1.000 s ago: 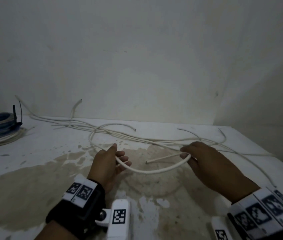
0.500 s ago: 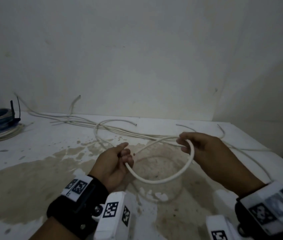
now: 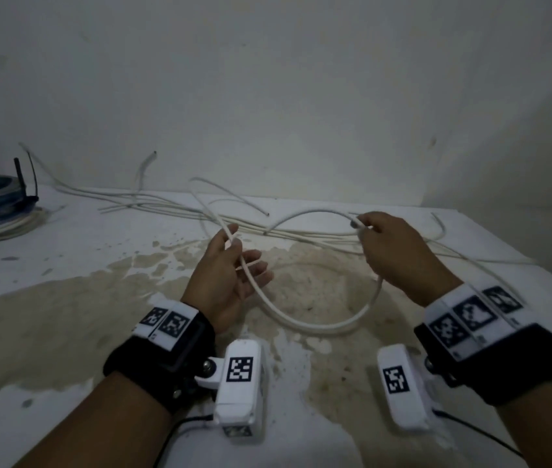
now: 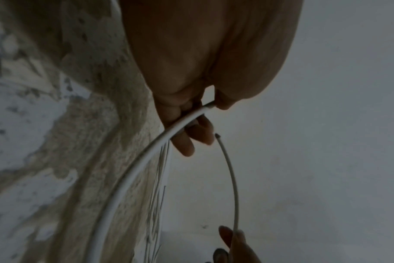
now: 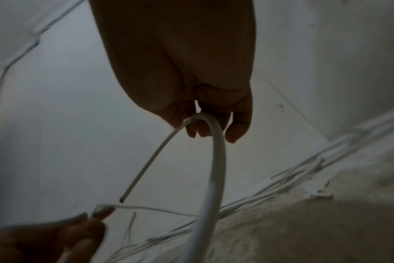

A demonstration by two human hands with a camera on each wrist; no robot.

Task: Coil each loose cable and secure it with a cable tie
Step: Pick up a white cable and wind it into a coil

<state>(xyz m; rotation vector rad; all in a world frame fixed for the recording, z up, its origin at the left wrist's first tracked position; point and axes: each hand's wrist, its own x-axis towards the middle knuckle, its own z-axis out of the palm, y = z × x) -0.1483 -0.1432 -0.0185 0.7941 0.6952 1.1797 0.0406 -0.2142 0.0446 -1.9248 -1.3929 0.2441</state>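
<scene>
Both hands pinch the cable (image 3: 315,324): left hand (image 3: 225,275) anchors, right hand (image 3: 396,255) should bring its end across, keeping loops even.

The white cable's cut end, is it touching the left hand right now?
Apart. The left wrist view shows the cable's cut end hanging free, with a strip of bare wall between it and the left hand, which holds another stretch of the white cable.

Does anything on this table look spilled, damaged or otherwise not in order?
Yes. A large brownish stain spreads over the white table, like a dried spill or worn paint. Behind the hands, several loose white cables lie tangled across the table, not yet coiled.
</scene>
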